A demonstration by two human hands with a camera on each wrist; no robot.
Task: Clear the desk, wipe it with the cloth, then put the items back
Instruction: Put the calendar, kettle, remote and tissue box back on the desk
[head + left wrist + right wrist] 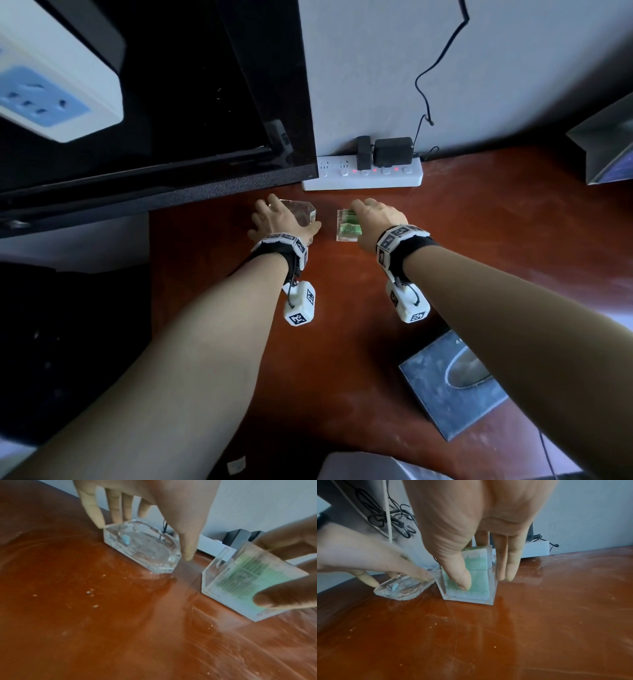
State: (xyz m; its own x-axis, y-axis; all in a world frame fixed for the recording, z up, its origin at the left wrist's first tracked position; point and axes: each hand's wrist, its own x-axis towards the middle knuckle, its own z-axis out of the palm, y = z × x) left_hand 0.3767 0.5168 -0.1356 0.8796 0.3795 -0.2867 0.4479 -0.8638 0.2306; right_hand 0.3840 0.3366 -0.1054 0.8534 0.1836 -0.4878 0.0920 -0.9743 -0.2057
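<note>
A clear glass ashtray (303,213) (142,547) (402,588) sits on the red-brown desk (342,325) near the back. My left hand (279,221) (145,540) grips it from above, fingers on the far rim and thumb at the near corner. Just to its right stands a clear plastic box (346,230) (248,581) (479,593) holding green-printed packets. My right hand (373,219) (484,581) pinches the box, thumb on the front face, fingers down the far side. Both items rest on the desk. No cloth is in view.
A white power strip (363,174) with black adapters (390,150) lies along the wall behind the hands. A black monitor (171,137) overhangs the left. A grey tissue box (452,380) sits near right. Pale crumbs (89,592) and smears mark the desk.
</note>
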